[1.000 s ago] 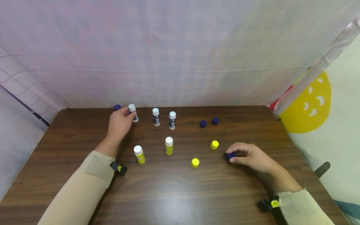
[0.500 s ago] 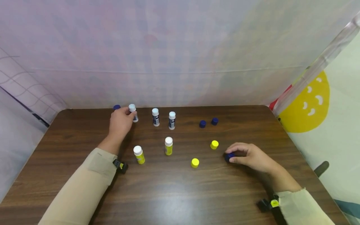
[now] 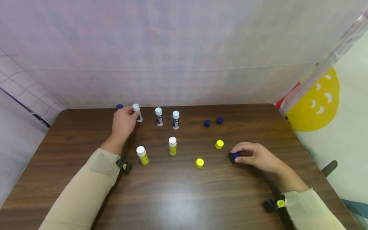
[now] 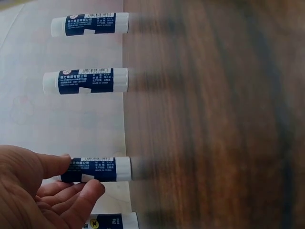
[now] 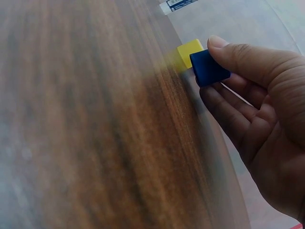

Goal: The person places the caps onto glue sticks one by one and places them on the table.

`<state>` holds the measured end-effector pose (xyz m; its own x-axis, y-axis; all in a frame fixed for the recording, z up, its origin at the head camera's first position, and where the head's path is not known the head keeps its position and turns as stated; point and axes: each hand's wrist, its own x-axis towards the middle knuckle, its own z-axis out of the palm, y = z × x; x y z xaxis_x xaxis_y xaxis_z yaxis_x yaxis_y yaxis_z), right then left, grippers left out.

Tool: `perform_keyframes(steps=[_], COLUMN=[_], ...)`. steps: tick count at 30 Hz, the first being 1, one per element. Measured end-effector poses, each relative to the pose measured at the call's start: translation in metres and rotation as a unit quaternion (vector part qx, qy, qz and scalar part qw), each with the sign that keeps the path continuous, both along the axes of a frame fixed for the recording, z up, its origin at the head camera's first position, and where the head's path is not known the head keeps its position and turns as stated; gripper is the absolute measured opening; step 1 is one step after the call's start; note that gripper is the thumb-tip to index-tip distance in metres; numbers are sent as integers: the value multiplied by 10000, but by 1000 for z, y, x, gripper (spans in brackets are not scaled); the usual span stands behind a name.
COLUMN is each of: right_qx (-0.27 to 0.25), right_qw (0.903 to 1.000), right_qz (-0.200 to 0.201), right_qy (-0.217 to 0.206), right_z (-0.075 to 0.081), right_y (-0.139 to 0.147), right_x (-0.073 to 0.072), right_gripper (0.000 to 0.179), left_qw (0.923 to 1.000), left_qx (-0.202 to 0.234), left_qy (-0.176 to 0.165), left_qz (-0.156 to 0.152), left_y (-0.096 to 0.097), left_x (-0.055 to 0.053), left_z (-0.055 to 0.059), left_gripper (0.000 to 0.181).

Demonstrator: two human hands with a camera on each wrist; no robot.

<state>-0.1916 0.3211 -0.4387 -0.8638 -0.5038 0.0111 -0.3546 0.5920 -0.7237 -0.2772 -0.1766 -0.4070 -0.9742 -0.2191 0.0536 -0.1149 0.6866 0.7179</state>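
Note:
At the back left of the table, my left hand (image 3: 124,120) pinches a white glue stick with a navy label (image 4: 95,170) between thumb and fingers; it stands upright, its white top (image 3: 136,106) bare of a cap. Just left of that hand, a blue-topped glue stick (image 3: 119,106) is mostly hidden behind it. Two more navy-labelled glue sticks (image 3: 159,117) (image 3: 175,120) stand to the right. On the right side, my right hand (image 3: 258,157) pinches a blue cap (image 5: 208,69) by its sides, close over the tabletop.
Two yellow-labelled glue sticks (image 3: 142,156) (image 3: 172,146) stand nearer the front, with white tops. Between them and my right hand lie two yellow caps (image 3: 199,163) (image 3: 219,144). Two blue caps (image 3: 207,123) (image 3: 219,120) sit farther back. A pale curtain (image 3: 184,64) hangs behind the wooden table (image 3: 172,195).
The head view has tilted slightly, so the table appears a little higher. The glue stick in my left hand has shifted slightly rightward. My right hand keeps pinching the blue cap.

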Motion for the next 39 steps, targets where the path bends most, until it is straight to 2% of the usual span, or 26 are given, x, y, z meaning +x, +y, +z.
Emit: perform_keyframes(steps=[10, 19, 39], right_qx=[-2, -29, -775], right_qw=[10000, 9999, 9966], right_qz=[7, -76, -200], right_qy=[-23, 66, 170], right_z=[2, 4, 26], right_y=[-1, -1, -14], right_x=[0, 0, 0], right_gripper=[22, 22, 24], left_qw=[10000, 9999, 9997], left_qx=[-66, 55, 110], left_qy=[63, 45, 193], left_qz=[-21, -78, -51], left_y=[0, -2, 3], left_x=[5, 12, 27], left_z=[2, 6, 19], left_gripper=[35, 36, 41])
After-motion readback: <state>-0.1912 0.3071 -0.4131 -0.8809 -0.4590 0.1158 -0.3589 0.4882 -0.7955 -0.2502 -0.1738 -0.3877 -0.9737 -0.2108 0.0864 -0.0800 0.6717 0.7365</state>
